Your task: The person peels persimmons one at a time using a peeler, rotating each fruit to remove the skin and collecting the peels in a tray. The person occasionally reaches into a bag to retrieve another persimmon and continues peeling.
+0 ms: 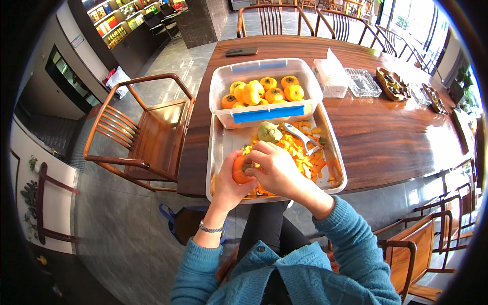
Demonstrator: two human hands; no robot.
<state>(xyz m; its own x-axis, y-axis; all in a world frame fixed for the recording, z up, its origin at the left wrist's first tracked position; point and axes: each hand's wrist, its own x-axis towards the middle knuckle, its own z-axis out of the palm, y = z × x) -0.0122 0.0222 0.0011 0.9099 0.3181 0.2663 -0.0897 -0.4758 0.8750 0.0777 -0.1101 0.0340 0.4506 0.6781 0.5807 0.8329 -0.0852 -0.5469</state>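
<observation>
Orange persimmon (239,174) | left hand (229,184) wrapped round it | right hand (275,166) gripping its top | peeler (299,134) on peelings (305,164)

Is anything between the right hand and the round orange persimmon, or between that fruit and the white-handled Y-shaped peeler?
Nothing visible separates the right hand from the round orange persimmon; they touch. Between persimmon and white-handled Y-shaped peeler is that hand itself, above loose orange peels.

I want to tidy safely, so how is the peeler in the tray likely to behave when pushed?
The peeler looks slim and solid, so it is probably light and stiff. Because it lies on loose peels, it may slide along with them. Its wide forked shape makes rolling unlikely.
</observation>
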